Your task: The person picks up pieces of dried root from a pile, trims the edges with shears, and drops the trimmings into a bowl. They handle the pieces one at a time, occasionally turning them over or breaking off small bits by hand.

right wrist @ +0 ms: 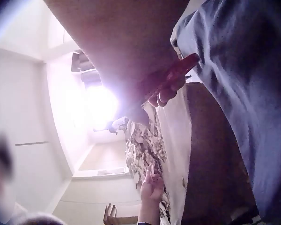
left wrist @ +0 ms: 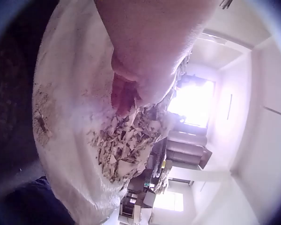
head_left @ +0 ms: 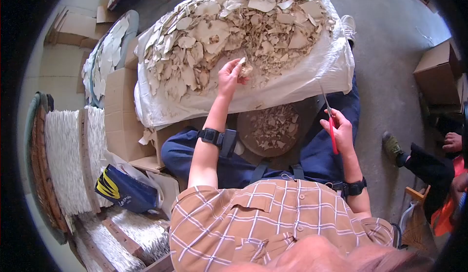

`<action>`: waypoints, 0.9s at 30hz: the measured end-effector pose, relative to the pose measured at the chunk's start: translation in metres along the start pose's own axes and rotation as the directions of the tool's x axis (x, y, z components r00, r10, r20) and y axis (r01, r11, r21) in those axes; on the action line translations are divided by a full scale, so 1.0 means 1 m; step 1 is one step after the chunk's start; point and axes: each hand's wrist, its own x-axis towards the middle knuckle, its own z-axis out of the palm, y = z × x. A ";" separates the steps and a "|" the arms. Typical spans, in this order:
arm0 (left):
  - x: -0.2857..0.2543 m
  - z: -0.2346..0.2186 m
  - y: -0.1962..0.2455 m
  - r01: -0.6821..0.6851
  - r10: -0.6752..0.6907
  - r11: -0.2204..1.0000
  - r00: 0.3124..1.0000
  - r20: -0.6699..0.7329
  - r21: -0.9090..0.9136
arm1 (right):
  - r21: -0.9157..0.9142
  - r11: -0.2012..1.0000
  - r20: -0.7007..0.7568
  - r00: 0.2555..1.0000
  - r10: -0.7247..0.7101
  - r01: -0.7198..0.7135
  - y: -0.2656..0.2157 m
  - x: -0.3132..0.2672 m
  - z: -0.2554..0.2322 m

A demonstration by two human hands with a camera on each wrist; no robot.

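Observation:
In the head view my left hand (head_left: 230, 78) pinches a small pale piece (head_left: 245, 69) between thumb and fingers, over the near edge of a heap of broken cream-coloured flakes (head_left: 209, 33). The heap lies on a white plastic sheet (head_left: 292, 89). My right hand (head_left: 340, 130) grips a slim tool with a red handle (head_left: 333, 138) and a long pointed metal end, angled toward the sheet's near edge. In the right wrist view the red handle (right wrist: 178, 68) sticks out behind the fingers. My left palm is mostly hidden in the left wrist view.
Below the sheet, between the knees, a round container (head_left: 248, 140) holds more flakes. Cardboard boxes (head_left: 122, 111) and stacks of white-edged sheets (head_left: 63, 160) stand at left, beside a blue bag (head_left: 126, 189). Another person's shoe (head_left: 392, 145) and a box (head_left: 438, 72) are at right.

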 end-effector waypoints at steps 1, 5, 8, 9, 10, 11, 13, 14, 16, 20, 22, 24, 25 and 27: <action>0.001 -0.001 -0.003 0.006 -0.006 1.000 1.000 -0.002 0.004 | 0.016 1.000 0.014 1.000 0.006 -0.006 -0.001 0.000 0.001; 0.005 -0.008 -0.011 0.092 -0.100 0.989 0.993 -0.066 -0.116 | 0.052 0.999 0.033 0.999 -0.009 0.007 0.002 0.005 0.008; 0.012 -0.012 -0.018 0.132 -0.164 0.952 0.982 -0.096 -0.277 | 0.029 0.999 0.056 0.998 -0.019 0.017 0.000 0.007 0.013; 0.013 -0.012 -0.016 0.129 -0.187 0.911 0.975 -0.116 -0.391 | 0.029 0.999 0.056 0.998 -0.018 0.016 0.000 0.007 0.014; 0.013 -0.014 -0.015 0.130 -0.190 0.911 0.974 -0.119 -0.391 | 0.020 0.999 0.061 0.998 -0.026 0.025 -0.001 0.008 0.016; 0.013 -0.017 -0.014 0.090 -0.142 0.905 0.985 -0.095 -0.417 | 0.011 0.999 0.067 0.997 -0.035 0.034 0.000 0.008 0.018; 0.011 -0.022 -0.015 0.049 -0.094 0.895 0.992 -0.080 -0.443 | 0.009 0.999 0.088 0.996 -0.033 0.032 0.000 0.009 0.021; 0.010 -0.024 -0.015 -0.001 -0.039 0.907 0.996 -0.085 -0.422 | 0.009 0.999 0.103 0.994 -0.032 0.031 -0.001 0.010 0.022; 0.006 -0.024 -0.011 -0.053 0.017 0.915 0.996 -0.092 -0.399 | 0.010 0.999 0.117 0.992 -0.048 0.047 0.000 0.011 0.027; 0.003 -0.028 -0.011 -0.034 0.005 0.987 0.983 -0.183 -0.159 | 0.016 0.989 0.129 0.980 -0.149 0.148 -0.005 0.014 0.040; 0.001 -0.027 -0.009 -0.042 0.026 0.996 0.981 -0.192 -0.076 | 0.018 0.991 0.171 0.976 -0.135 0.134 -0.012 0.017 0.046; -0.002 -0.026 -0.006 -0.020 0.001 0.995 0.980 -0.200 -0.095 | 0.035 0.989 0.231 0.962 -0.148 0.143 -0.019 0.018 0.052; -0.003 -0.025 -0.003 -0.023 0.003 0.995 0.980 -0.201 -0.094 | 0.036 0.989 0.231 0.961 -0.150 0.146 -0.022 0.018 0.054; -0.006 -0.026 0.000 0.035 -0.076 0.940 0.991 -0.111 -0.339 | 0.058 0.987 0.261 0.952 -0.158 0.148 -0.027 0.017 0.060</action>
